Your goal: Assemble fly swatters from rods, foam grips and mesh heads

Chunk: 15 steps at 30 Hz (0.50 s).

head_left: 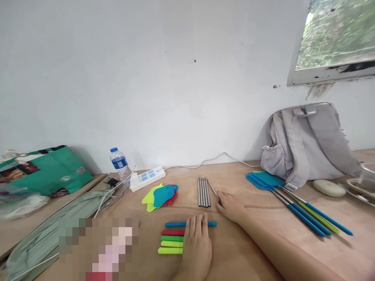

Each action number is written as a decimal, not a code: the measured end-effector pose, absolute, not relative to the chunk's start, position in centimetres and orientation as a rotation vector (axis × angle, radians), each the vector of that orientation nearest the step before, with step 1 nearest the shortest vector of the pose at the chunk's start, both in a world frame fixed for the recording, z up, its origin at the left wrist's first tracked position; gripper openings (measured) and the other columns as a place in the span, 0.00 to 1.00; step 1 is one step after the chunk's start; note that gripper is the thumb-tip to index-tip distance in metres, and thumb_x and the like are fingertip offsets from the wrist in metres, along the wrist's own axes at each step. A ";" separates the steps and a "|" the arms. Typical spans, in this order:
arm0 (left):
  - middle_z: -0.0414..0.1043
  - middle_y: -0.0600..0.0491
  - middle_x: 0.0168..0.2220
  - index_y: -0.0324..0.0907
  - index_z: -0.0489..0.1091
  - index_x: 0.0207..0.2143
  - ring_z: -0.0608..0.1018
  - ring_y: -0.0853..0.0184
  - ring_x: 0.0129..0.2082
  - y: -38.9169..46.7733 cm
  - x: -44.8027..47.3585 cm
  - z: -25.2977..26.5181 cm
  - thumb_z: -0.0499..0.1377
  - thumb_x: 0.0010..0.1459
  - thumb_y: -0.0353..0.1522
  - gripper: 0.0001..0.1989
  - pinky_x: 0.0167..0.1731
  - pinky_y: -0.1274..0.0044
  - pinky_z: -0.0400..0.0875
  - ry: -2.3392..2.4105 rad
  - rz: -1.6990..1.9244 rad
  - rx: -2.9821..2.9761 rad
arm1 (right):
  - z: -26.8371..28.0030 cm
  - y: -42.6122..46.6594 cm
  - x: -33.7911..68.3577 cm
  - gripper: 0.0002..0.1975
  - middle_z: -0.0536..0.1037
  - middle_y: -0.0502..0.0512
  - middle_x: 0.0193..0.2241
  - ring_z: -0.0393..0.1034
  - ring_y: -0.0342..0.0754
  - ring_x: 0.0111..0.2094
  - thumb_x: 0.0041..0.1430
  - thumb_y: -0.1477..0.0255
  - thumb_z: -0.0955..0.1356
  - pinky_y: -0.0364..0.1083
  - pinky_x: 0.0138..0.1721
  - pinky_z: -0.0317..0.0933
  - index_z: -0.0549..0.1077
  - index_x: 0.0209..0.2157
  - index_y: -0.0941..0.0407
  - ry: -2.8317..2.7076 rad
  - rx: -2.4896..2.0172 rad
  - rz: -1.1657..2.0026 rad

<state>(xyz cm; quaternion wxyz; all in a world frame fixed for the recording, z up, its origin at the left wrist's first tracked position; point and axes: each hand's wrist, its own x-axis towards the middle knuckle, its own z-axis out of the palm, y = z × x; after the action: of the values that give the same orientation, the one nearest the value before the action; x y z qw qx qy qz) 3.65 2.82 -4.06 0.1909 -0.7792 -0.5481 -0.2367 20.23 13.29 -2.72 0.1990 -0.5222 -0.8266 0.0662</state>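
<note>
My left hand [197,244] lies over a blue handle tube [175,224], its fingers curled across it and the thumb hidden. Under and beside the palm are red, green and yellow handle tubes [171,238], laid in a row. My right hand [230,205] pinches the near end of a thin metal rod [211,186], which slants away on the table. Just left of it, several matching metal rods [204,192] lie side by side. Farther left is a loose pile of blue, yellow and red fly swatter heads [164,196].
Assembled fly swatters [307,219] lie at right, before a grey backpack [310,144]. A white power strip [148,178], its cable and a water bottle [120,164] stand by the wall. At left are a green bag [52,169] and grey-green cloth [64,214]. A pixelated patch covers the lower left.
</note>
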 end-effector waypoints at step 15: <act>0.71 0.51 0.34 0.43 0.65 0.40 0.71 0.64 0.39 2.5 4.8 -1.3 0.47 0.57 0.28 0.11 0.44 0.66 0.65 -1.216 -0.921 -2.540 | -3.6 8.3 25.5 0.12 0.70 0.49 0.23 0.53 0.37 0.17 0.47 0.64 0.69 0.40 0.20 0.51 0.66 0.30 0.56 -0.990 -0.849 1.506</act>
<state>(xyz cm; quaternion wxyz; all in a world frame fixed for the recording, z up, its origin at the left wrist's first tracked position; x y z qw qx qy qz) 4.75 2.45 -1.33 0.0893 -0.8538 -0.4089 -0.3098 25.48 8.30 -3.64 0.5437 -0.3577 -0.4171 0.6344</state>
